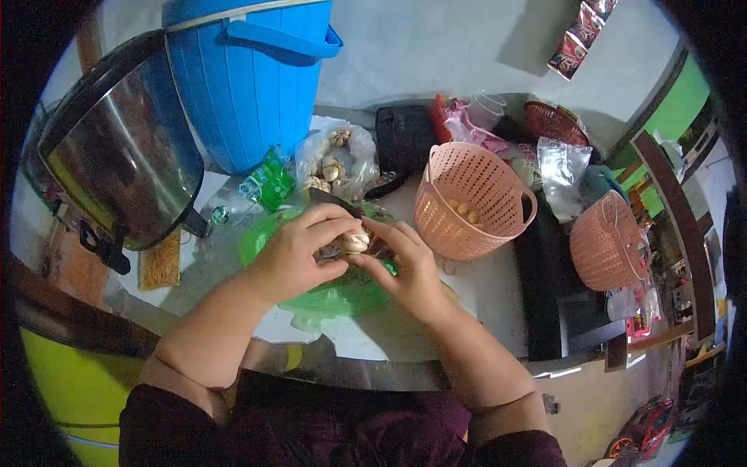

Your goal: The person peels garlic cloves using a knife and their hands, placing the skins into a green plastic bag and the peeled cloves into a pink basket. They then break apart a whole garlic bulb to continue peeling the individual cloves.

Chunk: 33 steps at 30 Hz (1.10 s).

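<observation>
A whitish garlic bulb [357,242] is between my two hands, above a green plastic bag [334,300] spread on the table. The fingers of my left hand [299,251] close on it from the left, thumb below. My right hand [411,268] grips the bulb from the other side with its fingertips. Just beyond the fingers shows a dark knife blade [333,201], slanting up to the left; its handle is hidden by my right hand. Farther back, a clear plastic bag [362,156] holds several more garlic bulbs [333,169].
Right of my hands stands a pink basket [467,233] with peeled cloves [465,211] inside. Another pink basket [607,253] is farther right. A blue lidded bucket [245,93] and a large dark pot [120,148] stand at left. A noodle-like packet [160,261] lies near the pot.
</observation>
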Motion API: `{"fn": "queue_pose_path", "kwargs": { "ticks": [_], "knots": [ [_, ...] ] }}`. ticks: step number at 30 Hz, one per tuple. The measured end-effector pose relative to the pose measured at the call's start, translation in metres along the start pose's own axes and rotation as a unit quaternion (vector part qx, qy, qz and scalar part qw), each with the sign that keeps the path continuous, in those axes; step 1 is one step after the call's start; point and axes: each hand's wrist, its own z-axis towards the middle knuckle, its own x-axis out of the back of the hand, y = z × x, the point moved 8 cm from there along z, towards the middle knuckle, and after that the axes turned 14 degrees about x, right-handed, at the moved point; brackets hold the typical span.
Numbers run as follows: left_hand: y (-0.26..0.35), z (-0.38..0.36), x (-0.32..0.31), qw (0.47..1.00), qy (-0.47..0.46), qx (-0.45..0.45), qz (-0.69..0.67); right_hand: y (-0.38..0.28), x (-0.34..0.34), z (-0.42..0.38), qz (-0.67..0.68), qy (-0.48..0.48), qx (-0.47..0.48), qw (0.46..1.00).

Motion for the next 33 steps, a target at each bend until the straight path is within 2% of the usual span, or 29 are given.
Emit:
{"fn": "queue_pose_path", "kwargs": {
  "ticks": [1, 4, 7, 10, 11, 14, 18, 21, 27, 33],
  "knots": [
    [-0.002, 0.001, -0.002, 1.0, -0.017, 0.022, -0.009, 0.004, -0.001, -0.002, -0.015, 0.007, 0.022, 1.0],
    [-0.001, 0.0, -0.004, 1.0, -0.001, -0.011, 0.022, 0.012, 0.0, -0.004, 0.003, 0.036, 0.005, 0.999],
    [-0.007, 0.001, -0.006, 0.991, -0.028, 0.07, -0.109, 0.015, 0.001, -0.005, 0.023, 0.023, -0.061, 0.998],
    [-0.018, 0.003, -0.013, 0.967, -0.029, 0.078, -0.242, 0.031, -0.003, -0.01, 0.125, 0.071, -0.094, 0.985],
    [-0.02, 0.002, -0.017, 0.946, -0.046, 0.106, -0.304, 0.033, -0.003, -0.014, 0.149, 0.073, -0.124, 0.978],
    [-0.036, 0.003, -0.023, 0.925, -0.039, 0.145, -0.35, 0.038, -0.007, -0.014, 0.218, 0.093, -0.09, 0.967],
    [-0.041, 0.003, -0.031, 0.88, -0.068, 0.184, -0.433, 0.029, -0.003, -0.008, 0.147, 0.063, -0.053, 0.986],
    [-0.038, 0.002, -0.027, 0.896, -0.062, 0.175, -0.404, 0.015, 0.003, -0.003, 0.031, 0.014, -0.014, 0.999],
    [-0.036, 0.0, -0.024, 0.92, -0.035, 0.162, -0.354, 0.0, 0.014, 0.002, -0.03, 0.073, 0.019, 0.997],
    [-0.031, -0.001, -0.023, 0.943, -0.04, 0.135, -0.3, -0.005, 0.017, 0.002, -0.056, 0.046, 0.035, 0.997]
  ]
}}
